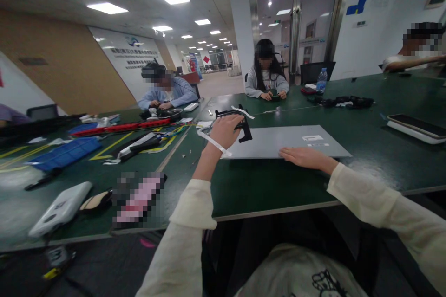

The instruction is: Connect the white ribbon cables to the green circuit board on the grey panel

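Observation:
A flat grey panel [268,141] with two white labels lies on the green table in front of me. At its left end, my left hand [225,131] has its fingers curled over a black angular frame [246,131], partly hidden under the hand. A white strap [213,141] loops around my left wrist. My right hand [306,158] rests with fingers stretched out along the panel's near edge, holding nothing. Just beyond the black frame is a thin white strip [244,112].
Left of me are a blue tray [64,153], a white device [62,209], a pink item [141,199] and red bars [121,126]. A water bottle [322,80] and a phone on a white box [416,130] are to the right. Several people sit around the table.

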Motion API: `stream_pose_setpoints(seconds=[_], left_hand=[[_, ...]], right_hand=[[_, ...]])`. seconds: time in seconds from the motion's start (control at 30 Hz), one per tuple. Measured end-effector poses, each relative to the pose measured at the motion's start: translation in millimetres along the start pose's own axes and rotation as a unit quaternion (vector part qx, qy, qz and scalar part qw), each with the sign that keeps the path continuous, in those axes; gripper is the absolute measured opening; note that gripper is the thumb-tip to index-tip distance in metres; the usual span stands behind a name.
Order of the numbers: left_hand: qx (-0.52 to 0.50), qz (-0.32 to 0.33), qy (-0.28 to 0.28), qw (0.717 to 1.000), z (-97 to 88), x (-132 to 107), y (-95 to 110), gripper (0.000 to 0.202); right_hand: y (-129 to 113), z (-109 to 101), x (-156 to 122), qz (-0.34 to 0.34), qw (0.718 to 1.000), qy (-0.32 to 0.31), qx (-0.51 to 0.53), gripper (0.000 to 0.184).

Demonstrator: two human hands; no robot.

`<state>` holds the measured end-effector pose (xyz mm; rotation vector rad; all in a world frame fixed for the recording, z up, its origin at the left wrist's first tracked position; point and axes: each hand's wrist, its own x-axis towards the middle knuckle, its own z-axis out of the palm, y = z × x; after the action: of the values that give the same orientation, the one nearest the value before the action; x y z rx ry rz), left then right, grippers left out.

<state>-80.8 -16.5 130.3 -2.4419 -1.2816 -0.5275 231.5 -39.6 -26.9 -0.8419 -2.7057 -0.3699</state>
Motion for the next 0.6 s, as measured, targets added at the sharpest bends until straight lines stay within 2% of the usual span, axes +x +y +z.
stream_pose_setpoints(seconds=[0.07,0.17,0.3,0.43,0.6], left_hand=[[0.000,0.000,-0.023,1.000,8.3,-2,10,0.047],[-0.004,0.019,-0.044,0.999,25.5,-6,26,0.045],[-0.018,0.037,-0.057,0.997,54.8,-12,47,0.045],[-0.034,0.043,-0.093,0.994,83.7,-15,67,0.045],[-0.060,0.047,-0.097,0.992,111.7,-16,86,0.046]], right_hand=[[-8,5,-7,-0.018,1.000,0.005,-0.005,0.041],[-19,1,-11,-0.041,0.999,0.003,-0.008,0.041],[-33,-10,-7,-0.072,0.997,-0.019,-0.029,0.041],[-43,-12,-5,-0.102,0.994,-0.022,-0.023,0.042],[-49,-16,-3,-0.076,0.996,-0.024,0.050,0.041]])
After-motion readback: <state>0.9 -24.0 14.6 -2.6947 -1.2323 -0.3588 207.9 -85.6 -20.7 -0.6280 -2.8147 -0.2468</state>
